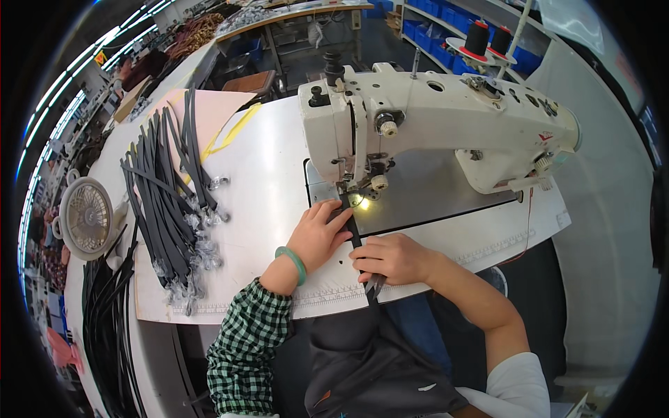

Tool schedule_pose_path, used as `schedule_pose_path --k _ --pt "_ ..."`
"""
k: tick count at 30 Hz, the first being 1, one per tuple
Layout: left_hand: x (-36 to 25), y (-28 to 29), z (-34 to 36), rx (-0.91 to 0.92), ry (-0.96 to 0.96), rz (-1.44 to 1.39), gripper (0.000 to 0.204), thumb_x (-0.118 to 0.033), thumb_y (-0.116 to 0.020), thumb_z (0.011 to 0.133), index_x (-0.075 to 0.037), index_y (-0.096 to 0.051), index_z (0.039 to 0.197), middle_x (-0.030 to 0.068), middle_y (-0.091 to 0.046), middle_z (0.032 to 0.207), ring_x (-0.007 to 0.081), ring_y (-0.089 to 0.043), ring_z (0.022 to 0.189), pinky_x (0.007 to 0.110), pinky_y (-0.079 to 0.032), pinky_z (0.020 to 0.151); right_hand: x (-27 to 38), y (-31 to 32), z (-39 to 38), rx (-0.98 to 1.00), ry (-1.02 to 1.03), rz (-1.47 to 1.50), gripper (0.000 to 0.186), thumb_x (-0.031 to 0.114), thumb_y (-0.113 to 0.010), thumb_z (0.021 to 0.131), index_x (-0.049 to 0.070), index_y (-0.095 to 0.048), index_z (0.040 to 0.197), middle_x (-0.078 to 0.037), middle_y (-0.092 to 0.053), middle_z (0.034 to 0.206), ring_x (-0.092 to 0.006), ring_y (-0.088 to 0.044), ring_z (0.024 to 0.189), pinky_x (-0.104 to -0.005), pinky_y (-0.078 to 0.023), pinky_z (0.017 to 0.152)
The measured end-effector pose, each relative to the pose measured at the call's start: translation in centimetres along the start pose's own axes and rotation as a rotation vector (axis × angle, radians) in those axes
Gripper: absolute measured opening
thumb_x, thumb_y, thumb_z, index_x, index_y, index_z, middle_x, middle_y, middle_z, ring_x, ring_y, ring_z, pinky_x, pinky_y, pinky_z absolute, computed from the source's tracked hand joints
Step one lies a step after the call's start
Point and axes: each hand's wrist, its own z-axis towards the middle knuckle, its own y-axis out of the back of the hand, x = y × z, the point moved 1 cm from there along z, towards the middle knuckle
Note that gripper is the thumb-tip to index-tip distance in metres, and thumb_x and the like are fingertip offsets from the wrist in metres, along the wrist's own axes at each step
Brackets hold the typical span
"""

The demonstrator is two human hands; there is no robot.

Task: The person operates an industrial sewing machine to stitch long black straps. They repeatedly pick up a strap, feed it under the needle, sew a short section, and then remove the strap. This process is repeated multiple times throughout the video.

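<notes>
Head view: black strap (356, 233) runs out from needle end of sewing machine (446, 115); left hand (317, 233) presses it close by, pinch unclear; right hand (397, 259) grips it farther from machine. Clean feed likely needs strap flat, straight, lightly taut.

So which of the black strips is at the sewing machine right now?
The single strip running toward the sewing machine between the left hand and right hand. The others lie bunched to the left, untouched.
</notes>
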Motion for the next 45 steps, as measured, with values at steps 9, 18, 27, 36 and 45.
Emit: schedule_pose_path --k 9,18,27,36,45 --pt "0.12 -0.14 -0.11 -0.018 -0.004 -0.007 0.04 -0.018 -0.062 0.075 -0.004 -0.052 0.111 0.0127 -0.047 0.112 0.0289 -0.044 0.106 0.037 -0.039 0.086 0.25 0.23 0.42 -0.015 -0.017 -0.021 0.019 0.022 -0.065 0.07 0.008 -0.053 0.072 0.0 -0.056 0.082 -0.0149 -0.052 0.065 -0.0274 -0.045 0.055" --pt "0.25 -0.31 -0.3 -0.042 -0.024 -0.003 0.047 -0.025 -0.064 0.073 -0.003 -0.051 0.112 0.0136 -0.047 0.112 0.0293 -0.043 0.107 0.038 -0.039 0.086 0.48 0.42 0.65 0.014 -0.045 0.007 0.019 0.019 -0.067 0.069 0.006 -0.055 0.075 -0.002 -0.056 0.082 -0.0169 -0.053 0.066 -0.0286 -0.046 0.056" --pt "0.17 -0.2 -0.37 -0.029 -0.034 0.019 0.054 -0.033 -0.064 0.071 -0.003 -0.05 0.114 0.0147 -0.045 0.112 0.0295 -0.043 0.106 0.038 -0.038 0.085 0.26 0.2 0.55 0.022 -0.04 0.001 0.019 0.019 -0.067 0.069 0.006 -0.055 0.076 -0.002 -0.056 0.082 -0.0174 -0.053 0.066 -0.0293 -0.046 0.055" --pt "0.18 -0.09 -0.35 -0.044 -0.036 0.006 0.053 -0.031 -0.066 0.069 -0.001 -0.052 0.109 0.0142 -0.047 0.11 0.0286 -0.045 0.102 0.037 -0.04 0.085 0.29 0.15 0.68 0.009 -0.039 -0.007 0.022 0.016 -0.069 0.067 0.003 -0.055 0.079 -0.003 -0.057 0.081 -0.0176 -0.054 0.065 -0.0294 -0.046 0.054" --pt "0.27 -0.6 0.01 -0.129 -0.046 0.002 0.029 -0.012 -0.067 0.067 0.001 -0.061 0.092 0.0096 -0.056 0.095 0.0236 -0.053 0.091 0.031 -0.046 0.077 0.11 -0.19 0.24 -0.016 -0.039 -0.024 0.022 0.02 -0.069 0.065 0.005 -0.057 0.077 -0.004 -0.06 0.087 -0.0182 -0.053 0.063 -0.029 -0.046 0.054"
